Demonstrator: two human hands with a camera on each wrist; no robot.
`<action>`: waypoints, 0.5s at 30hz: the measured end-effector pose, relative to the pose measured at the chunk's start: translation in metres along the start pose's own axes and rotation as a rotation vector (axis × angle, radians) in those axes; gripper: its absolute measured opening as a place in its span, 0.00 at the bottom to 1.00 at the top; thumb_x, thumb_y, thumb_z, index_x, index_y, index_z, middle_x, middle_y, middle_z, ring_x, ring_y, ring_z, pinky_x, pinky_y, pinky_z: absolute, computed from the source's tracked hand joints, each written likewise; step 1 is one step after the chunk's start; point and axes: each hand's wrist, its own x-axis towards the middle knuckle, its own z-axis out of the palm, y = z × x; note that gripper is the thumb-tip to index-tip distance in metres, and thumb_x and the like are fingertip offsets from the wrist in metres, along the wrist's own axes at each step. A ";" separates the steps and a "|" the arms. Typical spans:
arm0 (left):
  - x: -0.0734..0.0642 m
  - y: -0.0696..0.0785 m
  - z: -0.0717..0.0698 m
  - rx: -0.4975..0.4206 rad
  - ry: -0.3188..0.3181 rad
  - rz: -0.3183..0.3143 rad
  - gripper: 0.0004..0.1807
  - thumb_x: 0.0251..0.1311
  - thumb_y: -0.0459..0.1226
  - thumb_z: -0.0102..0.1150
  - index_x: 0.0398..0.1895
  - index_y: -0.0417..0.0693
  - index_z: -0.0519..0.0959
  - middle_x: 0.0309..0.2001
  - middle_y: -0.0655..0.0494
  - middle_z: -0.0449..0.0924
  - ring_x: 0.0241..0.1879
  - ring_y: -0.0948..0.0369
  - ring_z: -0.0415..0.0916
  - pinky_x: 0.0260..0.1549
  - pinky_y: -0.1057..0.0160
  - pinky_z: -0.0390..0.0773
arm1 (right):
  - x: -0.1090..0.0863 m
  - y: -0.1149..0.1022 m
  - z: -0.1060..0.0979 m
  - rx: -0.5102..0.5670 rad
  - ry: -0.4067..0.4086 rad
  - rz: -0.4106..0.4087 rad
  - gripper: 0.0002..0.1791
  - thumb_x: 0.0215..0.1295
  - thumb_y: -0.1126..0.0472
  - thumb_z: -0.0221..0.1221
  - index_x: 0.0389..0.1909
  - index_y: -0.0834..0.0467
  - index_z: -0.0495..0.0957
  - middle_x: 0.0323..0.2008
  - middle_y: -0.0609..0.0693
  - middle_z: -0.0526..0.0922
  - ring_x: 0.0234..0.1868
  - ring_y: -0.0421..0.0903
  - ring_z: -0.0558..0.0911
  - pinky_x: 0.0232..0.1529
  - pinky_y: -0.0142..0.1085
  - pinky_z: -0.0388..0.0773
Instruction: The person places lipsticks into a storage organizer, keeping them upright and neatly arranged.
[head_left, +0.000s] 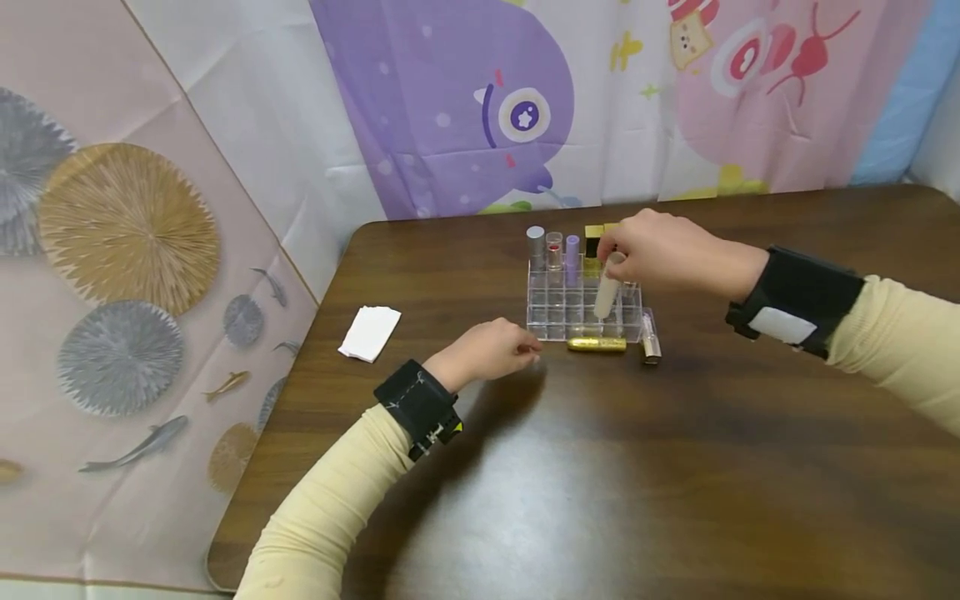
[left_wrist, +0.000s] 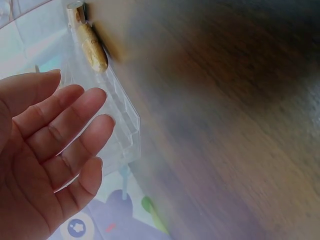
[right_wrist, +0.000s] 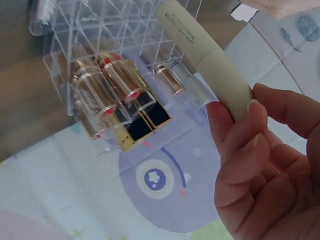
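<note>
My right hand [head_left: 663, 250] pinches a beige lipstick tube [head_left: 606, 293] near its top between thumb and fingers. The tube tilts over the front cells of a clear lipstick organizer [head_left: 537, 318]; whether it touches a cell I cannot tell. In the organizer's back row stand a silver-capped tube [head_left: 536, 242], a clear-capped lipstick [head_left: 554, 250], a lilac tube [head_left: 572, 247] and black-and-gold lipsticks [right_wrist: 142, 122]. Beside the organizer's front left corner, my left hand [head_left: 491, 348] holds nothing, its fingers loosely bent in the left wrist view.
A gold lipstick tube [head_left: 596, 344] lies along the organizer's front edge. Another tube with a clear part [head_left: 650, 337] lies at its right side. A white stack of paper [head_left: 370, 332] is at the left of the brown table [head_left: 675, 483]. A printed curtain [head_left: 450, 100] hangs behind.
</note>
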 end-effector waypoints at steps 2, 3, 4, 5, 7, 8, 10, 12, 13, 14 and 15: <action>-0.001 -0.001 -0.001 -0.002 0.006 0.000 0.14 0.63 0.38 0.52 0.48 0.44 0.80 0.44 0.53 0.82 0.42 0.61 0.78 0.43 0.62 0.75 | 0.006 -0.002 -0.002 -0.009 0.004 -0.008 0.14 0.60 0.62 0.53 0.45 0.61 0.78 0.41 0.56 0.81 0.33 0.47 0.78 0.28 0.39 0.71; -0.002 -0.002 -0.001 -0.004 0.008 0.000 0.14 0.63 0.38 0.52 0.48 0.44 0.80 0.44 0.53 0.82 0.41 0.61 0.78 0.43 0.62 0.75 | 0.010 -0.002 -0.003 -0.014 0.004 -0.012 0.14 0.60 0.62 0.52 0.45 0.61 0.78 0.42 0.56 0.81 0.33 0.47 0.78 0.29 0.39 0.72; -0.003 -0.003 -0.001 -0.006 0.009 0.000 0.14 0.63 0.37 0.52 0.48 0.44 0.80 0.44 0.53 0.82 0.41 0.60 0.78 0.43 0.62 0.75 | 0.013 -0.002 -0.004 -0.020 0.004 -0.014 0.14 0.60 0.63 0.52 0.45 0.61 0.78 0.43 0.57 0.81 0.34 0.47 0.78 0.29 0.40 0.72; -0.003 -0.004 -0.001 -0.007 0.010 -0.003 0.14 0.63 0.38 0.52 0.48 0.44 0.79 0.44 0.53 0.82 0.42 0.60 0.78 0.43 0.61 0.75 | 0.016 -0.002 -0.004 -0.027 0.004 -0.015 0.14 0.60 0.63 0.52 0.45 0.61 0.78 0.43 0.57 0.81 0.34 0.48 0.78 0.30 0.40 0.73; -0.005 -0.005 -0.002 -0.007 0.011 -0.012 0.14 0.63 0.38 0.52 0.48 0.44 0.79 0.45 0.54 0.82 0.43 0.60 0.78 0.44 0.61 0.75 | 0.023 0.000 -0.006 -0.036 0.003 -0.011 0.15 0.59 0.63 0.52 0.45 0.62 0.78 0.44 0.58 0.80 0.35 0.48 0.78 0.29 0.40 0.73; -0.005 -0.006 -0.002 -0.010 0.010 -0.017 0.14 0.63 0.38 0.52 0.49 0.44 0.79 0.45 0.54 0.81 0.43 0.60 0.78 0.45 0.61 0.75 | 0.026 0.002 -0.006 -0.040 0.001 -0.006 0.15 0.59 0.63 0.52 0.45 0.62 0.78 0.44 0.58 0.80 0.35 0.49 0.78 0.28 0.39 0.72; -0.006 -0.008 -0.002 -0.011 0.012 -0.023 0.14 0.63 0.38 0.52 0.49 0.45 0.79 0.45 0.54 0.81 0.44 0.60 0.78 0.45 0.61 0.75 | 0.032 0.004 -0.006 -0.040 -0.003 0.004 0.15 0.59 0.63 0.52 0.45 0.62 0.78 0.44 0.60 0.80 0.33 0.49 0.77 0.26 0.38 0.71; -0.007 -0.010 -0.002 -0.010 0.015 -0.028 0.14 0.62 0.38 0.52 0.49 0.45 0.80 0.46 0.55 0.81 0.45 0.61 0.78 0.45 0.61 0.75 | 0.037 0.007 -0.006 -0.038 -0.008 0.009 0.16 0.59 0.63 0.51 0.46 0.62 0.78 0.45 0.61 0.79 0.32 0.49 0.77 0.24 0.38 0.70; -0.007 -0.011 -0.002 -0.010 0.016 -0.029 0.14 0.62 0.38 0.52 0.49 0.46 0.80 0.46 0.55 0.81 0.45 0.61 0.78 0.45 0.61 0.75 | 0.039 0.008 -0.005 -0.036 -0.009 0.010 0.16 0.59 0.63 0.52 0.46 0.63 0.78 0.45 0.61 0.79 0.32 0.48 0.77 0.24 0.38 0.70; -0.008 -0.012 -0.001 -0.012 0.018 -0.030 0.14 0.62 0.38 0.52 0.49 0.46 0.80 0.46 0.55 0.81 0.45 0.61 0.78 0.45 0.61 0.75 | 0.042 0.009 -0.005 -0.036 -0.013 0.011 0.16 0.59 0.63 0.52 0.47 0.63 0.78 0.45 0.62 0.79 0.31 0.48 0.77 0.24 0.38 0.70; -0.008 -0.013 -0.001 -0.011 0.018 -0.030 0.14 0.62 0.38 0.52 0.49 0.46 0.80 0.46 0.55 0.81 0.45 0.61 0.78 0.45 0.61 0.75 | 0.044 0.010 -0.004 -0.034 -0.014 0.011 0.16 0.60 0.63 0.52 0.47 0.63 0.77 0.45 0.62 0.79 0.29 0.48 0.77 0.24 0.38 0.71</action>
